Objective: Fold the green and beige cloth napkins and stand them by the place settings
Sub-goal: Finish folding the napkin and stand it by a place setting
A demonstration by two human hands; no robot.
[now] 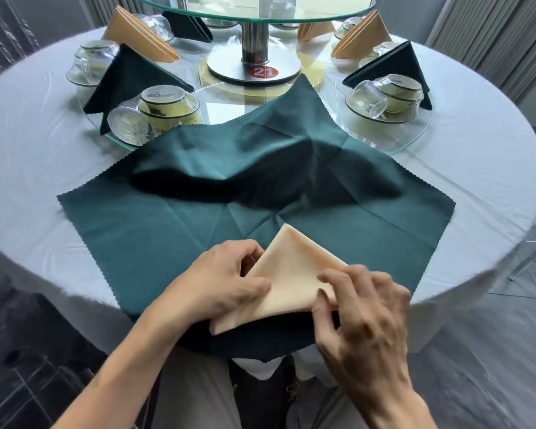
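At a round table draped in smooth white cloth, we look down on an open green napkin, a large square of matte woven fabric with pinked zigzag edges, spread corner-on toward us, creased in a star of fold lines and humped up in soft ridges across its far half, where it overlaps the rim of a clear glass turntable. A second glass tier rides above on a polished steel post, whose round base carries a red disc marked 21. Around the turntable we see folded green and beige napkins standing as peaked triangles beside wrapped, upturned glasses and bowls. On the near part of the green square lies a beige napkin, folded into a crisp, smooth triangle with its point away from us. Our left hand pinches its left edge, fingers curled under the fold; our right hand grips its right corner, fingers bent over the cloth.
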